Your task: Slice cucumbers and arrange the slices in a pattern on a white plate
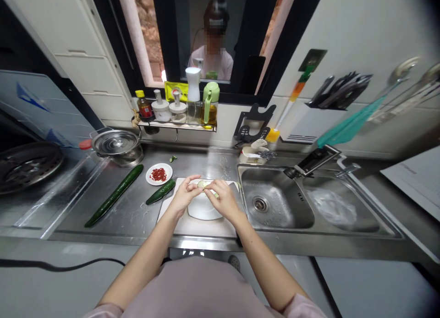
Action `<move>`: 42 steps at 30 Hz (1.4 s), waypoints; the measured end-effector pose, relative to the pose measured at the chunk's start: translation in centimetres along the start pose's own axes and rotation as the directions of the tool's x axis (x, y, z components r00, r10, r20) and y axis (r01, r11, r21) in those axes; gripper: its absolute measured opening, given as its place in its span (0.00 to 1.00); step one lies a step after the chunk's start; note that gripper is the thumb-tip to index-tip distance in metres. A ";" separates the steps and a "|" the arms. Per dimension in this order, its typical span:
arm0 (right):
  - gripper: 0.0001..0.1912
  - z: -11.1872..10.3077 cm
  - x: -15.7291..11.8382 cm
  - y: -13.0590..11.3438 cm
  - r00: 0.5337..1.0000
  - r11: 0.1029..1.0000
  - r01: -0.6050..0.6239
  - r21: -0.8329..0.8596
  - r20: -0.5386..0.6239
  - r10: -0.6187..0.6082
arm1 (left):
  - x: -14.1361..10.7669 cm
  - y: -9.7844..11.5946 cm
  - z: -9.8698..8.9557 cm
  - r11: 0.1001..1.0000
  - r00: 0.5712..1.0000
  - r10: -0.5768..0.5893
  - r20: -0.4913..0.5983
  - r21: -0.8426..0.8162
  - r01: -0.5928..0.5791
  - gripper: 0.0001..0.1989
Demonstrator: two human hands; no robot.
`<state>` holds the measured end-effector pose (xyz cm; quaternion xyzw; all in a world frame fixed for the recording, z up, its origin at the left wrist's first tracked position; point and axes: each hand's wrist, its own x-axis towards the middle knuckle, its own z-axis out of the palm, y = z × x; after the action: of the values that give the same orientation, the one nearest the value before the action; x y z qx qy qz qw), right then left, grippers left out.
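My left hand (184, 197) and my right hand (223, 200) meet over a white dish (205, 211), fingertips pinched on a thin pale-green cucumber slice (202, 183). More pale-green pieces show partly beneath my right fingers. The dish rests on a light cutting board (213, 230). Left of the board lies a cut length of cucumber (161, 191). Beside that stands a small white plate (166, 167) of chopped red pieces. A whole long cucumber (115, 196) lies further left on the steel counter.
A lidded steel pot (118, 146) stands at the back left. Above the counter a shelf (182, 124) carries seasoning jars and an oil bottle. To the right is a double sink (275, 224) with a dark faucet (302, 166). A knife holder (307, 121) hangs on the wall.
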<state>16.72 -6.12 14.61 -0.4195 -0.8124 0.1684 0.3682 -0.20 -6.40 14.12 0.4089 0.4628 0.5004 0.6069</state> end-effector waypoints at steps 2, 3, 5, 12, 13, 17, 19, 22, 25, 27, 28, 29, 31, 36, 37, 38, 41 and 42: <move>0.10 0.2 -0.1 0.1 1.000 0.999 -0.022 0.028 -0.004 0.022 | 0.1 -0.2 0.1 0.999 1.000 0.028 0.002 0.018 -0.028 0.33; 0.10 0.3 -0.2 0.2 0.999 0.998 -0.037 0.046 -0.005 0.037 | 0.2 -0.3 0.1 0.999 0.999 0.041 0.006 0.029 -0.041 0.33; 0.10 0.7 -0.3 0.5 0.997 0.993 -0.075 0.090 -0.003 0.076 | 0.4 -0.7 0.1 0.997 0.998 0.064 0.014 0.046 -0.064 0.33; 0.11 2.0 -0.7 2.0 0.964 0.925 -0.267 0.270 0.070 0.257 | 1.2 -2.5 0.0 0.987 0.992 0.128 0.016 0.095 -0.129 0.30; 0.11 2.1 -0.7 2.2 0.956 0.907 -0.292 0.303 0.082 0.281 | 1.3 -2.7 0.0 0.984 0.990 0.141 0.016 0.105 -0.142 0.30; 0.11 2.6 -0.9 2.9 0.924 0.829 -0.381 0.409 0.144 0.354 | 1.7 -3.6 -0.1 0.977 0.986 0.164 0.017 0.137 -0.165 0.28; 0.11 3.1 -1.1 3.5 0.902 0.799 -0.431 0.418 0.183 0.391 | 1.8 -4.3 -0.3 0.977 0.989 0.149 0.012 0.152 -0.149 0.28; 0.10 4.2 -1.9 4.5 0.855 0.756 -0.519 0.398 0.236 0.462 | 1.9 -5.7 -0.5 0.976 0.993 0.122 0.010 0.179 -0.121 0.27; 0.09 5.5 -3.1 5.5 0.811 0.724 -0.585 0.365 0.274 0.517 | 1.8 -7.7 -0.8 0.971 0.994 0.107 0.011 0.214 -0.107 0.25; 0.08 6.1 -3.8 5.9 0.788 0.714 -0.615 0.334 0.297 0.539 | 1.7 -9.1 -1.0 0.966 0.995 0.100 0.015 0.238 -0.101 0.24; 0.08 6.4 -4.1 6.1 0.779 0.713 -0.626 0.316 0.309 0.546 | 1.7 -9.8 -1.2 0.963 0.995 0.099 0.016 0.248 -0.100 0.23; 0.09 6.6 -4.4 6.3 0.770 0.714 -0.635 0.295 0.319 0.553 | 1.6 -10.4 -1.3 0.961 0.995 0.100 0.016 0.259 -0.101 0.23; 0.09 6.9 -4.7 6.6 0.751 0.714 -0.653 0.253 0.336 0.568 | 1.7 -11.5 -1.5 0.952 0.994 0.105 0.012 0.288 -0.104 0.22; 0.09 7.6 -5.1 7.2 0.670 0.663 -0.728 0.176 0.391 0.632 | 2.1 -13.2 -1.7 0.916 0.995 0.103 0.003 0.389 -0.097 0.21; 0.09 7.7 -5.1 7.2 0.653 0.653 -0.740 0.160 0.404 0.641 | 2.2 -13.3 -1.8 0.904 0.995 0.095 0.002 0.418 -0.088 0.20; 0.09 7.8 -5.1 7.3 0.639 0.649 -0.748 0.138 0.415 0.647 | 2.2 -13.4 -1.8 0.888 0.997 0.083 0.001 0.454 -0.074 0.20; 0.09 8.0 -5.2 7.1 0.619 0.672 -0.740 0.035 0.425 0.660 | 2.1 -13.4 -1.8 0.808 0.999 0.029 -0.013 0.589 -0.015 0.20; 0.09 8.0 -5.3 6.9 0.620 0.686 -0.727 -0.008 0.422 0.662 | 2.0 -13.3 -1.8 0.771 1.000 0.010 -0.019 0.636 0.005 0.20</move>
<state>16.63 -5.98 2.77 -0.6271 -0.6253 0.4439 0.1367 1.28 -6.59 0.61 0.5852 0.6107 0.3195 0.4272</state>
